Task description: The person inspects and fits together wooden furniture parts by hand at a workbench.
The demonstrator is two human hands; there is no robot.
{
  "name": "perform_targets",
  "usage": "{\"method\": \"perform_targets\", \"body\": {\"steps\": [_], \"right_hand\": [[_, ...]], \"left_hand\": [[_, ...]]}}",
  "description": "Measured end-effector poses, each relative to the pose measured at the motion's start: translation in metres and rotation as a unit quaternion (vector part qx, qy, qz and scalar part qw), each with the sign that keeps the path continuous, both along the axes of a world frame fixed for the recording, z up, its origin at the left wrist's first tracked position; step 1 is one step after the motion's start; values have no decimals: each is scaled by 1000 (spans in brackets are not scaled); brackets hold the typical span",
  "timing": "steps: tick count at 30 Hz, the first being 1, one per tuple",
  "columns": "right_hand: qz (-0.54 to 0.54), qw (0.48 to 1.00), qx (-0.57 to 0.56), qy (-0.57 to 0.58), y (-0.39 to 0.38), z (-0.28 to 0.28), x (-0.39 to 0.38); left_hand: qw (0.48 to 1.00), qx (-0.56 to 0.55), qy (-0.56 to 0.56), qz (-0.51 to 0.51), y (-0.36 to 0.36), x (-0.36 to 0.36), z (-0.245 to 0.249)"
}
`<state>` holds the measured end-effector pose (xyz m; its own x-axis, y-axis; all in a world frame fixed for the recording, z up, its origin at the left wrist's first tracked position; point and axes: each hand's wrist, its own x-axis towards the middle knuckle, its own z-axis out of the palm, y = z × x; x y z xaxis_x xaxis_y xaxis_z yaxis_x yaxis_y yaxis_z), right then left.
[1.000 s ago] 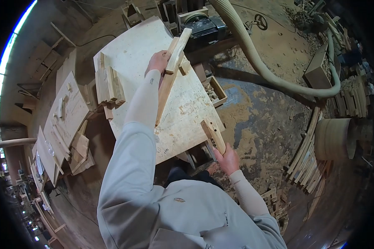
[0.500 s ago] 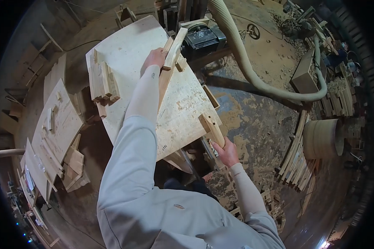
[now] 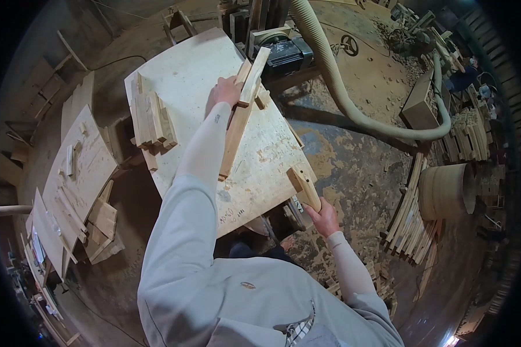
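Note:
My left hand (image 3: 226, 91) is closed at the edge of a narrow wooden piece (image 3: 243, 72) on the far side of the pale plywood board (image 3: 194, 63). A longer light wooden bar (image 3: 253, 78) lies against it, and a brown wooden strip (image 3: 233, 144) runs from there toward me. At the board's near right corner, my right hand (image 3: 324, 218) grips the end of a short wooden bar (image 3: 305, 188) with dark holes in it. This bar's far end rests over the corner. My left fingertips are partly hidden.
A stack of wooden strips (image 3: 150, 118) sits on the board's left. Beyond it stand a dark motor (image 3: 282, 55) and a thick ribbed hose (image 3: 330, 69). More strips (image 3: 408, 217) and a round drum (image 3: 446, 191) lie right; another wood-laden panel (image 3: 81, 156) is left.
The view has shifted slightly, so the board sits lower and further right. More of the brown strip's near end shows below my left arm. Both hands keep their holds.

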<state>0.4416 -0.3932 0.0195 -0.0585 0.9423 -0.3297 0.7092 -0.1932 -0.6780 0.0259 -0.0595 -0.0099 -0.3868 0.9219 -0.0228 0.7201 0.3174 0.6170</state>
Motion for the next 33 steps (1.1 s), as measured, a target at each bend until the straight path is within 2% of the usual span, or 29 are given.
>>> {"method": "perform_targets", "body": {"steps": [4, 6, 7, 8, 10, 12, 13, 15, 17, 19, 21, 25, 31, 33], "right_hand": [[-2, 1000, -8, -11, 8, 11, -7], [-10, 1000, -13, -1, 7, 13, -8], [-15, 999, -37, -14, 2, 11, -4], [-21, 998, -60, -21, -5, 7, -1], [-18, 999, -39, -10, -28, 0, 17], [-16, 1000, -19, 1, -50, -3, 37], [-5, 1000, -13, -1, -58, -4, 47], [5, 1000, -8, 3, -66, -2, 55], [16, 1000, -12, -21, -65, 4, 58], [14, 1000, -18, -14, -62, 6, 53], [15, 999, -27, -10, -61, 7, 55], [22, 999, -24, -16, -63, 7, 59], [32, 999, -17, -32, -67, -2, 57], [33, 999, -11, -36, -56, -2, 51]], "left_hand": [[997, 47, -63, -27, 18, -17, -30], [988, 112, 104, 13, 6, -15, -12], [988, 111, 104, 12, -3, -9, -7], [983, 129, 126, -31, -13, -8, -3], [974, 146, 154, -77, -43, 9, 3], [978, 175, 75, -82, -71, 32, 2], [978, 174, 81, -85, -83, 39, 0], [993, 106, 47, 29, -97, 36, -19], [996, 81, 34, 32, -103, 44, -23], [998, 56, 20, 35, -96, 44, -19], [996, 83, -14, 36, -78, 41, -28], [993, 110, -5, 38, -58, 44, -36], [995, 80, -39, 38, -55, 50, -9], [993, 47, -93, 54, -46, 46, 1]]}}
